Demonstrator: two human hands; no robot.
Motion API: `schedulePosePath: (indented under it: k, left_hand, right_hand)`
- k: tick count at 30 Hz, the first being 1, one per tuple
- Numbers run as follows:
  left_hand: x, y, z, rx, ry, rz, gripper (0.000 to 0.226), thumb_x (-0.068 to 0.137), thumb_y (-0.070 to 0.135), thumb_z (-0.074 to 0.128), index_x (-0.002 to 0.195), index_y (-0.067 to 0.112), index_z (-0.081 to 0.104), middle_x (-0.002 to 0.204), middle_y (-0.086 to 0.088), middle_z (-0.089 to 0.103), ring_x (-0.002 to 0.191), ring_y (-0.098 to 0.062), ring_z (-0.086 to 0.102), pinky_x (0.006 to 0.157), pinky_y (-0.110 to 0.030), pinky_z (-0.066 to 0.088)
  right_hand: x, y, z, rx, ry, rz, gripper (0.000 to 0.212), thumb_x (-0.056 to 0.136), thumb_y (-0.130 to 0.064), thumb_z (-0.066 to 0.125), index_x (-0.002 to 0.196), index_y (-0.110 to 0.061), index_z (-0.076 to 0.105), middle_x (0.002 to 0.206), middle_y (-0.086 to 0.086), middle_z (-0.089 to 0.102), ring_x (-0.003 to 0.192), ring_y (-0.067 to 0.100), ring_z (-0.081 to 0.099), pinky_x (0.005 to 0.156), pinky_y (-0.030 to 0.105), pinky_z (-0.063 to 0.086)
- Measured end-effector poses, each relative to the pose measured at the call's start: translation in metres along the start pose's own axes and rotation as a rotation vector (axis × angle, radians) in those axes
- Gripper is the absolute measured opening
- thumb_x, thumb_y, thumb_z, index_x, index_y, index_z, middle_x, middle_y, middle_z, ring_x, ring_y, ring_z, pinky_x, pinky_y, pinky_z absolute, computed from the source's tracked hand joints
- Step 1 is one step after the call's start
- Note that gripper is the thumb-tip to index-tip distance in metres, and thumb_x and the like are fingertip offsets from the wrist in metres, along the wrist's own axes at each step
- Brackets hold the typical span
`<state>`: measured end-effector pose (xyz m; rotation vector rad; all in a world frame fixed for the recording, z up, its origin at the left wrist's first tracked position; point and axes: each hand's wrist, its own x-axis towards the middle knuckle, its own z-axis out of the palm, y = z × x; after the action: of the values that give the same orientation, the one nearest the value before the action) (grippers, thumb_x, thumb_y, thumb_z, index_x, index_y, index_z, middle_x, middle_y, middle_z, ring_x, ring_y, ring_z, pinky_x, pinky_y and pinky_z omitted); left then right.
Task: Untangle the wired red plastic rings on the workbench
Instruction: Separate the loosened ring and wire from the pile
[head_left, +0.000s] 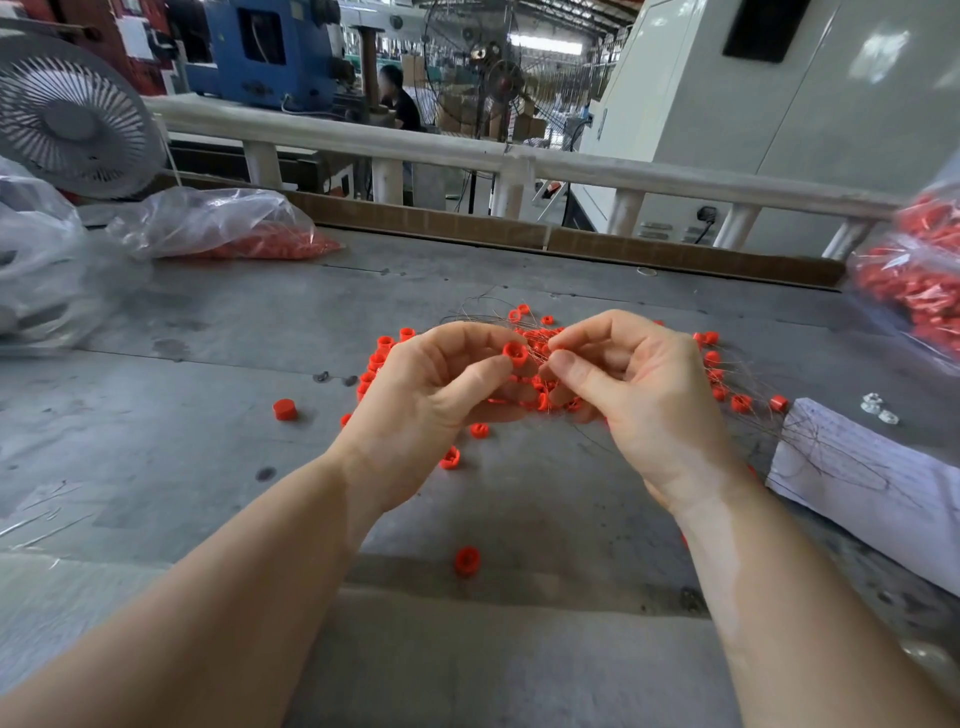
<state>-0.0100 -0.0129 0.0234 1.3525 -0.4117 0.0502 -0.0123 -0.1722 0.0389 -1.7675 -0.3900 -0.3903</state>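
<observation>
Workbench (208, 467): grey, scuffed surface; a cardboard strip runs along its far edge.
Tangle of red rings (540, 338): lies at centre of the bench, partly lifted; thin wires thread through it and trail off to the right.
Left hand (436, 395): raised over the tangle, palm turned inward, fingers curled.
Held ring (515, 353): 1 red ring pinched between the left thumb and forefinger, open end facing the camera, above the rest of the cluster.
Right hand (634, 384): directly right of the left hand, fingers curled; thumb and forefinger tips meet just beside the held ring and pinch wire strands there.
Lower fingers: both hands cradle further rings and wire beneath; the exact grip there cannot be told.
Loose rings: 1 near the left (284, 409), 1 near the bench's near edge (466, 561), 2 just under the left hand.
Paper sheet (857, 478): right side, wires lying across it.
Plastic bags: 1 far left holding red parts (223, 223), 1 far right holding red parts (919, 280).
Fan (72, 114): far left, behind the bench.
</observation>
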Motion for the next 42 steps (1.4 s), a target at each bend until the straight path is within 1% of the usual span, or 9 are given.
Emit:
schedulePosePath:
  k: [5, 10, 13, 20, 26, 31, 36, 40, 42]
  left_hand:
    - [0.0011, 0.0, -0.0025, -0.037, 0.003, -0.001, 0.02, 0.092, 0.002, 0.053, 0.088, 0.014, 0.069, 0.082, -0.003, 0.073, 0.074, -0.013, 0.069, 0.067, -0.023, 0.056]
    - [0.0008, -0.0007, -0.003, -0.057, -0.001, -0.008, 0.024, 0.089, 0.005, 0.056, 0.082, 0.02, 0.074, 0.083, -0.003, 0.073, 0.074, -0.012, 0.069, 0.065, -0.022, 0.055]
    - [0.0002, 0.0006, -0.0036, -0.089, -0.015, -0.024, 0.015, 0.076, 0.02, 0.061, 0.082, 0.022, 0.075, 0.082, -0.002, 0.073, 0.074, -0.011, 0.069, 0.066, -0.023, 0.056]
    - [0.0002, 0.0012, -0.0041, -0.165, -0.029, -0.064, 0.018, 0.073, 0.019, 0.061, 0.088, 0.015, 0.07, 0.074, -0.002, 0.071, 0.069, -0.01, 0.068, 0.064, -0.022, 0.056]
    - [0.001, 0.0008, -0.0046, -0.225, -0.039, -0.107, 0.017, 0.076, 0.016, 0.06, 0.089, 0.011, 0.07, 0.078, -0.004, 0.071, 0.072, -0.01, 0.068, 0.065, -0.021, 0.056]
    - [0.0011, 0.0014, -0.0036, -0.265, -0.032, -0.127, 0.017, 0.075, 0.015, 0.06, 0.089, 0.009, 0.069, 0.076, -0.004, 0.071, 0.071, -0.009, 0.068, 0.063, -0.019, 0.055]
    - [-0.0001, 0.0028, -0.0024, -0.252, -0.043, -0.098, 0.017, 0.074, 0.014, 0.06, 0.085, 0.011, 0.072, 0.077, -0.006, 0.072, 0.07, -0.01, 0.069, 0.067, -0.019, 0.055]
    - [-0.0012, 0.0037, -0.0014, -0.201, -0.037, -0.049, 0.018, 0.074, 0.016, 0.059, 0.086, 0.011, 0.071, 0.079, -0.005, 0.073, 0.071, -0.011, 0.069, 0.067, -0.017, 0.054]
    - [-0.0012, 0.0031, -0.0019, -0.16, -0.024, -0.032, 0.02, 0.075, 0.018, 0.059, 0.09, 0.01, 0.07, 0.082, -0.007, 0.073, 0.074, -0.013, 0.07, 0.069, -0.019, 0.054]
  right_hand:
    - [-0.0012, -0.0032, 0.0027, -0.067, -0.029, -0.067, 0.024, 0.081, -0.001, 0.068, 0.075, -0.024, 0.066, 0.068, -0.002, 0.067, 0.061, 0.006, 0.06, 0.056, 0.017, 0.047]
    - [-0.0036, -0.0049, 0.0026, -0.129, -0.028, -0.118, 0.025, 0.084, -0.001, 0.065, 0.078, -0.026, 0.066, 0.072, 0.004, 0.066, 0.065, 0.02, 0.059, 0.061, 0.027, 0.048]
    - [-0.0038, -0.0048, 0.0029, -0.13, -0.032, -0.117, 0.025, 0.084, -0.001, 0.065, 0.077, -0.025, 0.066, 0.071, 0.005, 0.065, 0.064, 0.019, 0.058, 0.06, 0.028, 0.047]
    - [-0.0032, -0.0028, 0.0031, -0.132, -0.036, -0.106, 0.022, 0.084, -0.001, 0.065, 0.078, -0.022, 0.067, 0.074, 0.004, 0.068, 0.072, 0.022, 0.061, 0.066, 0.033, 0.05]
    - [-0.0041, -0.0035, 0.0034, -0.123, -0.057, -0.082, 0.024, 0.084, -0.001, 0.065, 0.079, -0.023, 0.067, 0.076, 0.002, 0.069, 0.07, 0.014, 0.064, 0.065, 0.026, 0.053]
    - [-0.0038, -0.0042, 0.0041, -0.051, -0.05, -0.024, 0.02, 0.084, -0.001, 0.065, 0.08, -0.021, 0.066, 0.074, 0.006, 0.07, 0.062, 0.011, 0.063, 0.054, 0.013, 0.044]
    - [-0.0027, -0.0019, 0.0036, -0.015, -0.034, -0.006, 0.02, 0.083, -0.002, 0.066, 0.076, -0.021, 0.065, 0.069, 0.006, 0.069, 0.058, 0.033, 0.061, 0.046, 0.021, 0.045]
    - [-0.0034, -0.0018, 0.0053, -0.01, -0.044, -0.044, 0.023, 0.084, 0.0, 0.065, 0.075, -0.021, 0.065, 0.065, 0.003, 0.068, 0.054, 0.022, 0.058, 0.046, 0.022, 0.045]
    - [-0.0041, -0.0006, 0.0077, -0.052, -0.043, -0.081, 0.027, 0.084, 0.001, 0.064, 0.075, -0.024, 0.064, 0.064, 0.001, 0.067, 0.054, 0.025, 0.058, 0.047, 0.025, 0.045]
